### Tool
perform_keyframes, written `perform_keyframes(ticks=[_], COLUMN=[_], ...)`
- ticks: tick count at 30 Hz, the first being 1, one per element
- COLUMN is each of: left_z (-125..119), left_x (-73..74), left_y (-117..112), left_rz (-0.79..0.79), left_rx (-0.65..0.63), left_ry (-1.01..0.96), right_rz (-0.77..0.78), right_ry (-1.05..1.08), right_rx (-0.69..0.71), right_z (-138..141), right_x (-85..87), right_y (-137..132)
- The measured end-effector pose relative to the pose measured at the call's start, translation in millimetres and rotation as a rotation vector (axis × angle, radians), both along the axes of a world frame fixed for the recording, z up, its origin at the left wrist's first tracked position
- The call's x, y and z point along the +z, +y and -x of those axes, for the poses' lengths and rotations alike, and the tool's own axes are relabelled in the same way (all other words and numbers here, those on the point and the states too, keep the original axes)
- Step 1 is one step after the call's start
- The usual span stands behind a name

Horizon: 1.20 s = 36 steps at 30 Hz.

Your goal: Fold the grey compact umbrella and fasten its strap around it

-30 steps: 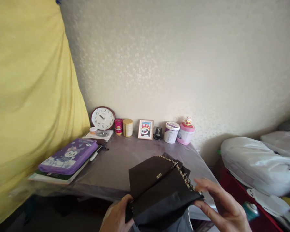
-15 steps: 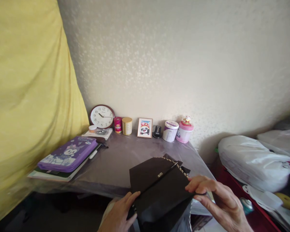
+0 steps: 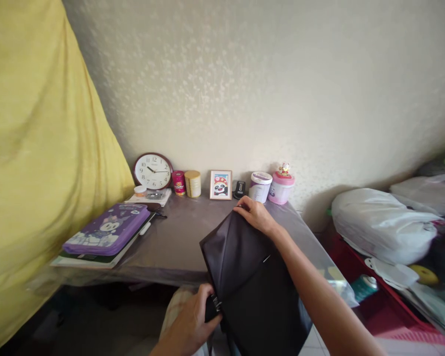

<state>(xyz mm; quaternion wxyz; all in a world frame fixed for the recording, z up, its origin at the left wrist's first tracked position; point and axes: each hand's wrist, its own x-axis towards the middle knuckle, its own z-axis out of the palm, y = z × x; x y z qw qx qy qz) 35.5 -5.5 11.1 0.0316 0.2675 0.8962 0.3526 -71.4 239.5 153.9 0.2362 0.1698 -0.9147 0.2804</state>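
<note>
A black folding umbrella (image 3: 259, 296) with loose, partly collapsed fabric panels lies across my lap and the table's front edge. My left hand (image 3: 196, 314) is closed round its black handle end, where small light markings show beside the thumb. Further up, my right hand (image 3: 255, 213) pinches the far corner of the fabric, its forearm reaching over the right side of the umbrella. One panel is drawn taut between the two hands. A short metal rib piece (image 3: 267, 258) shows on the dark cloth. The umbrella's lower end runs out of view.
Along the wall stand a clock (image 3: 153, 171), a red can (image 3: 178, 183), a yellow-lidded tin (image 3: 193, 184), a picture frame (image 3: 221, 185) and two tubs. A purple case (image 3: 107, 230) rests on books at left. White bags (image 3: 383, 225) sit right of the table (image 3: 177, 237).
My right hand has moved from the near right side to the far corner of the umbrella fabric. The panels have turned and now stretch upward; my left hand stays near the handle end.
</note>
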Motion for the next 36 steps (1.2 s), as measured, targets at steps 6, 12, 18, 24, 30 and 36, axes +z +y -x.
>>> perform_keyframes(ticks=[6,12,18,24,30,36], left_z=[-1,-4,-4,9,29,38], left_x=[-0.8,17.8,23.4,12.2,6.9,27.7], left_y=[0,3,5,-2,-11,-18], left_rz=[-0.081,-0.02,0.001,-0.216,-0.408,-0.551], left_rx=[-0.013,-0.047,-0.098,-0.157,-0.04,0.091], left_ry=[0.02,-0.005,-0.04,-0.015,-0.104,-0.239], right_rz=[0.008,-0.186,-0.374,-0.038,0.39,0.28], right_ry=[-0.107,-0.232,-0.235,-0.152,-0.12,-0.222], right_rx=[0.034,0.06,0.168,0.135,-0.178,-0.041], right_z=[27,21,10,-15,-62,-106], right_x=[-32.2,-29.7,-27.0,-4.0,-27.2,-58.7], right_y=[11,14,-18,8,85,84])
